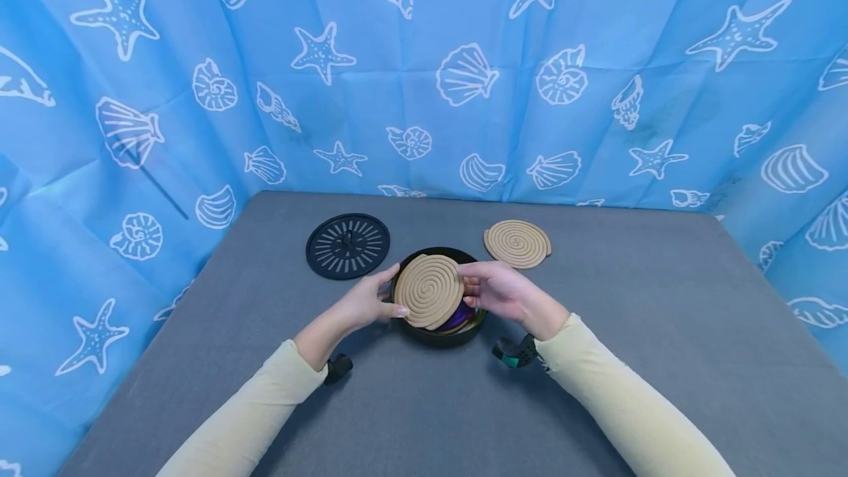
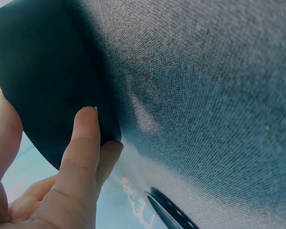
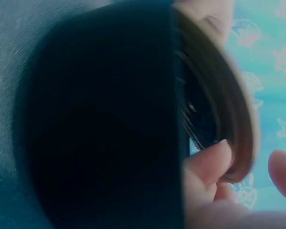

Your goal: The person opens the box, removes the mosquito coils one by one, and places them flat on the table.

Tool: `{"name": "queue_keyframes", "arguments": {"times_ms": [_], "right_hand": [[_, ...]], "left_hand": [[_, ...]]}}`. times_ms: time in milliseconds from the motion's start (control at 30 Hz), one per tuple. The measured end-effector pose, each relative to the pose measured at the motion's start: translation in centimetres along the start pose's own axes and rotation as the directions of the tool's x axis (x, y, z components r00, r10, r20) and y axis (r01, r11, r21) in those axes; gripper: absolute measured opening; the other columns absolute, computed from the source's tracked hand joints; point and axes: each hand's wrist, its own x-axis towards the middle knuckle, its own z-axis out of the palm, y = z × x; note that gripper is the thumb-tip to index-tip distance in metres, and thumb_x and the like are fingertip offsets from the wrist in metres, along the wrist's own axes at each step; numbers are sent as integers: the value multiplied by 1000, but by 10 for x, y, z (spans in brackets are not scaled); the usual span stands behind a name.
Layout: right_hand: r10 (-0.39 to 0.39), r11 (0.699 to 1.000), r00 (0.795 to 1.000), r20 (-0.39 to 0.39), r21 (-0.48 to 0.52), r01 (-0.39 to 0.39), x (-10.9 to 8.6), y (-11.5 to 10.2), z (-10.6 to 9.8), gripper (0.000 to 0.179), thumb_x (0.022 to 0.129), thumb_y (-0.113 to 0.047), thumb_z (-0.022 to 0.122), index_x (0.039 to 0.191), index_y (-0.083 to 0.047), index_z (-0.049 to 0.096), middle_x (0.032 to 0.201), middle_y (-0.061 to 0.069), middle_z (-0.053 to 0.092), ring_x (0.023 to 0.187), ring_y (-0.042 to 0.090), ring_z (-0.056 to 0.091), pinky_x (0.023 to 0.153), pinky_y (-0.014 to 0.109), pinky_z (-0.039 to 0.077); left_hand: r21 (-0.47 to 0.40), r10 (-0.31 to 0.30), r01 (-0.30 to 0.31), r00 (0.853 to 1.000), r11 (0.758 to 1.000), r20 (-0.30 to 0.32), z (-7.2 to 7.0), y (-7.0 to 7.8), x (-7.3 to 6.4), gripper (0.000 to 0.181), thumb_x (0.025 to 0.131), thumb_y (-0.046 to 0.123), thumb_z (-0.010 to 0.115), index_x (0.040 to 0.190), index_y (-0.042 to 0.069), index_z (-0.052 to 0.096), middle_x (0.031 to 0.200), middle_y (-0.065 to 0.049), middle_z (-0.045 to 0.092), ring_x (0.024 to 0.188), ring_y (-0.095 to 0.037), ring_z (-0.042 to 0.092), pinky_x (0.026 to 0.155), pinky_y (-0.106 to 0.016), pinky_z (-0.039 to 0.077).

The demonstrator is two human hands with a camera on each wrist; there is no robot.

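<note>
A tan mosquito coil [image 1: 429, 291] lies tilted over the mouth of a round black tin [image 1: 442, 338]. My left hand [image 1: 364, 300] holds the coil's left edge, its thumb on top. In the left wrist view, fingers [image 2: 83, 143] lie against the tin's dark outer wall. My right hand [image 1: 503, 293] has curled fingers at the coil's right edge. In the right wrist view, one fingertip [image 3: 214, 160] touches the coil's underside, while another shows a little apart from the rim. Something shiny purple [image 1: 458, 315] shows inside the tin, partly hidden by the coil.
A black slotted lid [image 1: 348, 246] with a small central knob lies behind the tin to the left. A second tan coil [image 1: 517, 244] rests on the grey table [image 1: 649, 330] at the back right. A blue shell-patterned curtain [image 1: 424, 79] hangs behind the table.
</note>
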Motion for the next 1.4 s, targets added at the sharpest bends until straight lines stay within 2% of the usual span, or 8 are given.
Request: {"name": "queue_keyframes", "arguments": {"times_ms": [100, 200, 300, 367, 500, 667, 1133, 1400], "right_hand": [[-22, 998, 1000, -6, -64, 22, 3, 3, 3, 23, 101, -4, 44, 89, -10, 62, 78, -2, 63, 71, 8, 57, 68, 24, 46], [-40, 995, 999, 26, -95, 42, 4, 6, 6, 17, 101, -3, 43, 113, 0, 55, 85, 0, 66, 74, 8, 63, 72, 26, 51], [-49, 994, 998, 48, -91, 53, 3, 9, 9, 39, 100, -1, 42, 138, 9, 35, 103, 9, 66, 86, 12, 67, 78, 31, 55], [-51, 995, 998, 47, -83, 55, 4, 11, 11, 50, 99, 0, 42, 145, 10, 23, 117, 19, 62, 95, 17, 67, 81, 35, 56], [-49, 997, 998, 28, -61, 51, 5, 14, 15, 56, 98, 6, 40, 148, 9, 15, 138, 33, 42, 113, 29, 60, 90, 43, 52], [-49, 998, 998, 33, -25, 50, 8, 18, 18, 60, 96, 13, 34, 150, 10, 7, 145, 39, 28, 128, 43, 42, 97, 51, 43], [-46, 999, 999, 3, 30, 45, -3, 11, 11, 62, 98, 14, 32, 152, 6, 4, 149, 35, 24, 132, 42, 37, 100, 53, 39], [-65, 998, 998, -12, 15, 65, -15, 1, 2, 62, 98, 13, 32, 153, 4, 4, 150, 35, 24, 131, 40, 39, 98, 46, 45]], "left_hand": [[0, 2, -2, 1000, 1000, 5, 0, 0, 0, 87, 87, 2, 71, 156, 13, 19, 160, -18, 14, 140, -42, 27, 97, -47, 48], [-1, 7, -7, 1000, 1000, 4, 0, -1, 0, 87, 87, 2, 70, 156, 12, 19, 160, -19, 14, 139, -42, 27, 97, -47, 47], [0, 13, -13, 1000, 1000, 4, 0, -1, 0, 87, 87, 1, 70, 156, 11, 19, 159, -19, 14, 139, -42, 28, 98, -48, 46], [5, 19, -19, 1000, 1000, 6, 0, -2, -1, 86, 87, 1, 70, 156, 10, 19, 159, -20, 15, 139, -43, 28, 98, -49, 46], [2, 14, -14, 1000, 1000, 7, -1, -2, -1, 86, 87, 1, 70, 156, 10, 20, 159, -20, 15, 139, -43, 27, 99, -49, 45], [-4, -6, 6, 1000, 1000, 3, -1, -1, 0, 86, 87, 1, 71, 156, 12, 20, 160, -18, 15, 140, -42, 27, 100, -50, 45], [-19, -11, 12, 1000, 1000, 9, 0, -1, 2, 86, 87, 3, 71, 156, 13, 21, 159, -20, 16, 139, -42, 29, 100, -49, 44], [-8, 0, 0, 1000, 1000, 0, 0, 0, 0, 85, 88, 3, 70, 156, 12, 20, 158, -21, 17, 138, -42, 30, 97, -47, 48]]}}
